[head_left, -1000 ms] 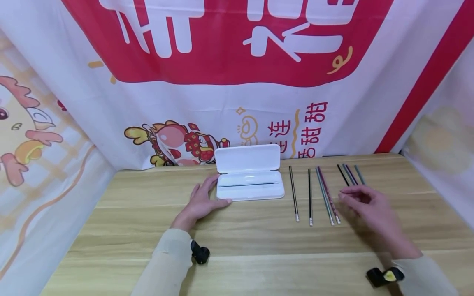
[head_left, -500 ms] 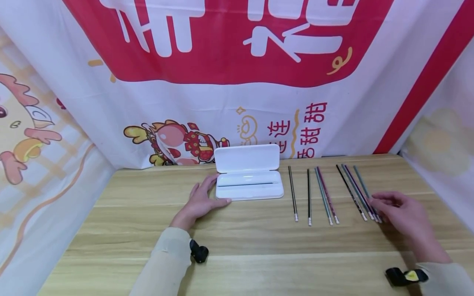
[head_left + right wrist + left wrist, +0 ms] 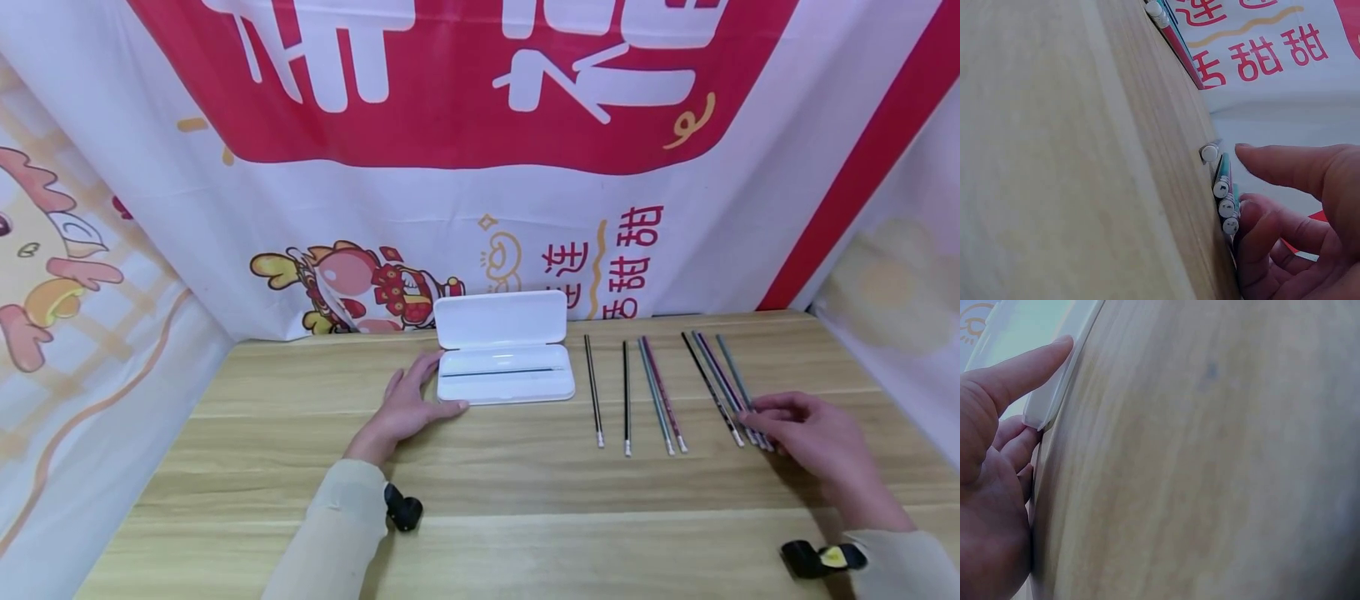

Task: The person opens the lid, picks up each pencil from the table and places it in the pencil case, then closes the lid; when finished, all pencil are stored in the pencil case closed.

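Observation:
My left hand (image 3: 406, 408) holds the left end of an open white pencil case (image 3: 506, 389), its thumb along the front edge and its fingers at the end wall. One dark thin pencil (image 3: 502, 372) lies inside the case. At the right, my right hand (image 3: 817, 433) is beside the eraser ends of three close-set pencils (image 3: 1226, 207). Its bent fingers are against their right side, while the thumb (image 3: 1285, 166) stretches over them with a gap to the erasers. A black patterned pencil (image 3: 712, 389) lies just left of these.
Between the case and the right group lie two separate black pencils (image 3: 594, 392) (image 3: 627, 400) and a teal and maroon pair (image 3: 662, 396). All their eraser ends face me on the wooden table (image 3: 525, 492). A printed cloth (image 3: 465, 200) hangs behind the table's far edge.
My right hand has moved right and slightly toward me, uncovering the right group's pencils. Its thumb has since reached left over their eraser ends. My left hand has stayed at the case.

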Tool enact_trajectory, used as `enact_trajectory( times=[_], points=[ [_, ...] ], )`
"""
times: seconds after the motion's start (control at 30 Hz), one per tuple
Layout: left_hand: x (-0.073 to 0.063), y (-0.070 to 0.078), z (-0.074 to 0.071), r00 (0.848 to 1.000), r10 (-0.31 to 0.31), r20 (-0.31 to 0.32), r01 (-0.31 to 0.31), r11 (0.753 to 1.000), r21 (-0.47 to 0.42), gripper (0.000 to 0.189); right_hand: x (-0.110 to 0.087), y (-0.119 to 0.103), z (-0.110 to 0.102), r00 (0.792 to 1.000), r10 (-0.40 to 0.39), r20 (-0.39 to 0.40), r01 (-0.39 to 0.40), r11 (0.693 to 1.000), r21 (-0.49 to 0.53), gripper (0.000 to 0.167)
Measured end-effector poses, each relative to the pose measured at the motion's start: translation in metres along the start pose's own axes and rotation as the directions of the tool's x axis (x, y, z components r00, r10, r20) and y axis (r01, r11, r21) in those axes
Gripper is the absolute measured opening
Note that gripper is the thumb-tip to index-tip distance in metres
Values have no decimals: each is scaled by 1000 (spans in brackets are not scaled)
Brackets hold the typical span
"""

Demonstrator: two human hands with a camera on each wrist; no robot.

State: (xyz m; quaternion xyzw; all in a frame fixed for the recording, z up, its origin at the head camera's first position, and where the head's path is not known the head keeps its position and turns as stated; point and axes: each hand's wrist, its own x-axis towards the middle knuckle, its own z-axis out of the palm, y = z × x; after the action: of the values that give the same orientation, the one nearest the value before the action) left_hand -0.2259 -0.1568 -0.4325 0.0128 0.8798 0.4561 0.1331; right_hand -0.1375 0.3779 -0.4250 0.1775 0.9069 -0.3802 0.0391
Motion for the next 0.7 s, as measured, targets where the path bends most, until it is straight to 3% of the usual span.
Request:
enact_trajectory(
  times=[0.23, 0.5, 0.7],
  points=[
    [-1, 1, 0, 1000, -11, -1, 11, 1000, -5, 98, 0, 0, -1, 999, -35, 15, 35, 999, -15, 62],
    [-1, 1, 0, 1000, -7, -1, 7, 1000, -4, 96, 0, 1, -2, 998, -64, 4, 64, 997, -49, 63],
    [0, 0, 1, 1000, 10, -2, -10, 1000, 4, 96, 0, 1, -3, 999, -40, 19, 41, 998, -44, 65]
  ],
)
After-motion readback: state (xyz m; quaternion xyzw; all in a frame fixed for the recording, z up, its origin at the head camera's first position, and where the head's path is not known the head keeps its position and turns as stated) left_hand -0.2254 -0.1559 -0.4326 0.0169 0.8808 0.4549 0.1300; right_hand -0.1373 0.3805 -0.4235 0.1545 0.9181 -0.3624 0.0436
